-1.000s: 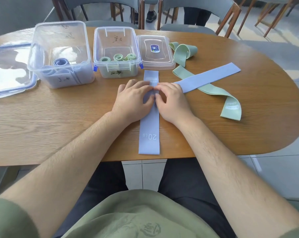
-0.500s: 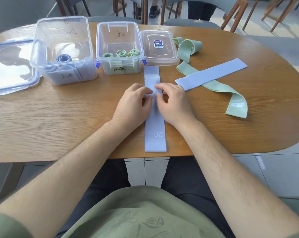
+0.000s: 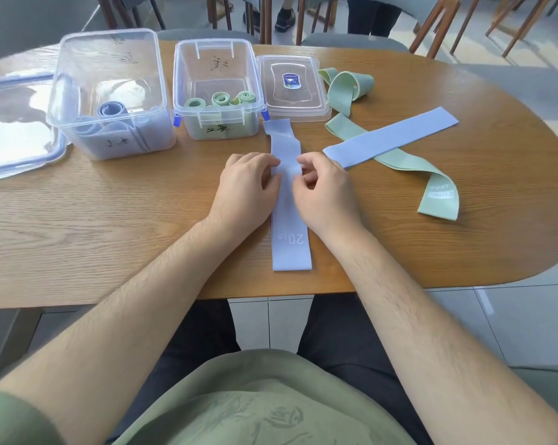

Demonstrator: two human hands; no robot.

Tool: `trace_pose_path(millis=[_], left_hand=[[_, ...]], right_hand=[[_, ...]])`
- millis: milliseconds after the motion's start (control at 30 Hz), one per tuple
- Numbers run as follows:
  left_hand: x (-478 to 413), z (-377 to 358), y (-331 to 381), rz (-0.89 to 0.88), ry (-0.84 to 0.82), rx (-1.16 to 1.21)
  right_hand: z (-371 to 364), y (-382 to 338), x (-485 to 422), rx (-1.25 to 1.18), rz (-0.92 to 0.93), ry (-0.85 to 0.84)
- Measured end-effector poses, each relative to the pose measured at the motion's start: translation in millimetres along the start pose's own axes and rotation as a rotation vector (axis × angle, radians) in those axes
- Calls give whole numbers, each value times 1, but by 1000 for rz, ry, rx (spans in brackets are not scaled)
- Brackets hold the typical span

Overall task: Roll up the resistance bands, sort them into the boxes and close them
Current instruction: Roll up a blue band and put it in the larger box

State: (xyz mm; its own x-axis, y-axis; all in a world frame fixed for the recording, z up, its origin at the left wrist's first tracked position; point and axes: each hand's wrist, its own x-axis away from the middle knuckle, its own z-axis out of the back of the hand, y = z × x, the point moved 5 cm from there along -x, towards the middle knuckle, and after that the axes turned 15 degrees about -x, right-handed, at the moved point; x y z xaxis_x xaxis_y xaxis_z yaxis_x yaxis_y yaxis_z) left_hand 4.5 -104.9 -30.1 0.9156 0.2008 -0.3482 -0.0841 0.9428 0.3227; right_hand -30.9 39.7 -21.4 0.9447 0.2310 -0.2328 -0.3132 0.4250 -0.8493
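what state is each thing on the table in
large box, open, rolled purple bands inside
large lid, off, flat on the table
small box, open, rolled green bands inside
small lid, off, flat beside it
near purple band, unrolled, flat
far purple band, unrolled, flat
long green band, unrolled, twisted
back green band, unrolled, loosely looped
left hand, pinches near purple band
right hand, pinches near purple band

Wooden surface (image 3: 110,236), rounded at its right end. At the far-left corner I see a large clear box (image 3: 107,35), its lid (image 3: 14,123) flat at the left edge. Mid far edge: a smaller clear box (image 3: 216,42), with the small lid (image 3: 292,88) just beside it on the right. Further right, a curled green band (image 3: 348,86). A blue band (image 3: 292,248) runs from the near edge toward the smaller box. A second blue band (image 3: 393,136) crosses a long green band (image 3: 438,200) toward the right end.
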Motion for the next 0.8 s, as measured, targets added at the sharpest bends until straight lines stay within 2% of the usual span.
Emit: trace_pose_path(millis=[800], left_hand=[[18, 6, 1, 13, -13, -45]], right_hand=[[2, -4, 29, 18, 100, -1]])
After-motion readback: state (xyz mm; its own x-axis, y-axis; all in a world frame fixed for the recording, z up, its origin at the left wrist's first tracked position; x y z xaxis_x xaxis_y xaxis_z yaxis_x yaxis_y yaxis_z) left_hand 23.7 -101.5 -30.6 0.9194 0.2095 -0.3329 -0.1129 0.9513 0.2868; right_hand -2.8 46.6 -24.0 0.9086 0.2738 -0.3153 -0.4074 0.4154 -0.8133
